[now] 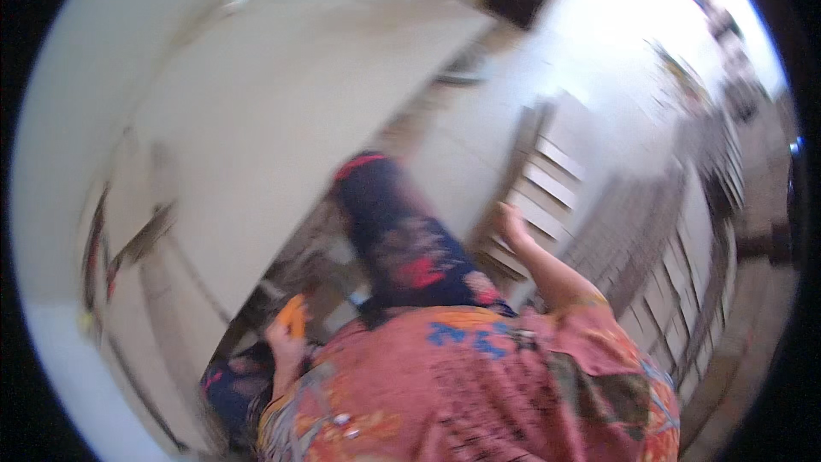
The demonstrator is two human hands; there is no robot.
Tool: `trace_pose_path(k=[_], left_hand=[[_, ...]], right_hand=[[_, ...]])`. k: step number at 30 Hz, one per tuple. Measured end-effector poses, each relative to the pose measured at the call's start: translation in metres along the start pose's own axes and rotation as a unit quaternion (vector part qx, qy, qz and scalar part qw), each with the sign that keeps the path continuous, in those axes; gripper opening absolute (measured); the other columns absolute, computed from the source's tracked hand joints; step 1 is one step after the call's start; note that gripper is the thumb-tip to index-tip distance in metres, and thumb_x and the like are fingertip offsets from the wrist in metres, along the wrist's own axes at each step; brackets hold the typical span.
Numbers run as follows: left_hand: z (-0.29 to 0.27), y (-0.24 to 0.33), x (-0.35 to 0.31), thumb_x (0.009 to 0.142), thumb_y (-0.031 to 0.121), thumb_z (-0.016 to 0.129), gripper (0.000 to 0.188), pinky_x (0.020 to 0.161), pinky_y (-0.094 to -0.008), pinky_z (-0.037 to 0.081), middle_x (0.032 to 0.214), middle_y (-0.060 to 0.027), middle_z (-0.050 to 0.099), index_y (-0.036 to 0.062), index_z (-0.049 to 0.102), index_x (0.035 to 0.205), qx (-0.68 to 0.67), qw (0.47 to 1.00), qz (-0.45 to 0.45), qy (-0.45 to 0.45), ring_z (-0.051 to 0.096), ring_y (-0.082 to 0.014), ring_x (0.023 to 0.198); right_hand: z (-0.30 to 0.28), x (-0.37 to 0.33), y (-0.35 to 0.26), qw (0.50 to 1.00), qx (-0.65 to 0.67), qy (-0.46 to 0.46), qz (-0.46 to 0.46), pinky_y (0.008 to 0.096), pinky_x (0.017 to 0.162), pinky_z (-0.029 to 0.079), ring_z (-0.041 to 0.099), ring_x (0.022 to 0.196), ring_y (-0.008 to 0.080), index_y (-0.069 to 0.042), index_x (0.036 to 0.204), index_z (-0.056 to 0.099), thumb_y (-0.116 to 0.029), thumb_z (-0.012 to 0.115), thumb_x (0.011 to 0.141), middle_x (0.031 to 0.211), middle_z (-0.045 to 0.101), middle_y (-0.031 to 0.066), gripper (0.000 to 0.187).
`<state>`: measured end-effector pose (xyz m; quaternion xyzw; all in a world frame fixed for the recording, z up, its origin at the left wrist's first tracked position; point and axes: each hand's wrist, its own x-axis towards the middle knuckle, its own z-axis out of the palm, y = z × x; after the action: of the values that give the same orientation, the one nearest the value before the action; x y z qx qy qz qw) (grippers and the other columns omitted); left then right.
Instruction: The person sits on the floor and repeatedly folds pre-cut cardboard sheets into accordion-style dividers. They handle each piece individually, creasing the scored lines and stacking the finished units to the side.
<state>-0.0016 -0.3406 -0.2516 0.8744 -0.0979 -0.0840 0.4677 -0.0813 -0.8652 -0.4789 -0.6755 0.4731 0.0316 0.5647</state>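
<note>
One shirt (462, 376), two hands (282, 340) (516, 231), one orange object (293, 316)

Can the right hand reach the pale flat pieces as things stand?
Probably yes: despite the blur, the right hand appears at the edge of the pale flat pieces, with nothing visible blocking it.

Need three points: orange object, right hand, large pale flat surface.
Orange object (294, 316): head view, middle of its visible part.
Right hand (511, 224): head view, middle of the blurred hand.
Large pale flat surface (291, 103): head view, bare upper face.
</note>
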Motion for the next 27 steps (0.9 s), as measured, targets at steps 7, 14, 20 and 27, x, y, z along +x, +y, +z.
trace_pose_path(k=[7, 14, 20, 27], left_hand=[[-0.071, 0.050, 0.068, 0.088, 0.005, 0.064, 0.023, 0.086, -0.0361, 0.052, 0.106, -0.0184, 0.068, -0.0017, 0.065, 0.110, 0.148, 0.960, 0.172, 0.162, 0.067, -0.0297, 0.098], [-0.169, 0.022, 0.166, 0.089, 0.013, 0.063, 0.042, 0.104, -0.0421, 0.040, 0.129, -0.0220, 0.054, -0.0013, 0.054, 0.127, 0.351, 0.879, 0.146, 0.288, 0.050, -0.0363, 0.122], [-0.205, 0.007, 0.233, 0.085, 0.015, 0.065, 0.044, 0.091, -0.0424, 0.048, 0.121, -0.0211, 0.059, 0.0028, 0.055, 0.126, 0.528, 0.803, 0.088, 0.262, 0.057, -0.0349, 0.111], [-0.236, -0.007, 0.260, 0.083, 0.015, 0.066, 0.024, 0.074, -0.0400, 0.052, 0.091, -0.0169, 0.069, 0.0057, 0.068, 0.105, 0.382, 0.896, 0.036, 0.225, 0.066, -0.0312, 0.085]], right_hand=[[0.032, -0.030, -0.094, 0.903, -0.105, 0.089, -0.406, 0.0364, 0.080, 0.052, 0.065, 0.092, 0.0306, -0.001, 0.111, 0.064, -0.005, 0.066, 0.083, 0.102, 0.067, 0.0181, 0.029], [0.090, -0.224, -0.327, 0.751, 0.038, -0.075, -0.654, 0.0332, 0.074, 0.053, 0.068, 0.082, 0.0278, -0.001, 0.105, 0.065, 0.004, 0.062, 0.084, 0.093, 0.069, 0.0165, 0.021], [0.180, -0.246, -0.306, 0.702, -0.066, -0.298, -0.644, 0.0378, 0.059, 0.051, 0.064, 0.068, 0.0344, -0.001, 0.097, 0.066, 0.000, 0.065, 0.080, 0.079, 0.064, 0.0181, 0.017], [0.172, -0.238, -0.301, 0.731, -0.086, -0.273, -0.620, 0.0373, 0.062, 0.053, 0.066, 0.072, 0.0353, 0.001, 0.097, 0.066, -0.002, 0.065, 0.082, 0.081, 0.066, 0.0193, 0.015]])
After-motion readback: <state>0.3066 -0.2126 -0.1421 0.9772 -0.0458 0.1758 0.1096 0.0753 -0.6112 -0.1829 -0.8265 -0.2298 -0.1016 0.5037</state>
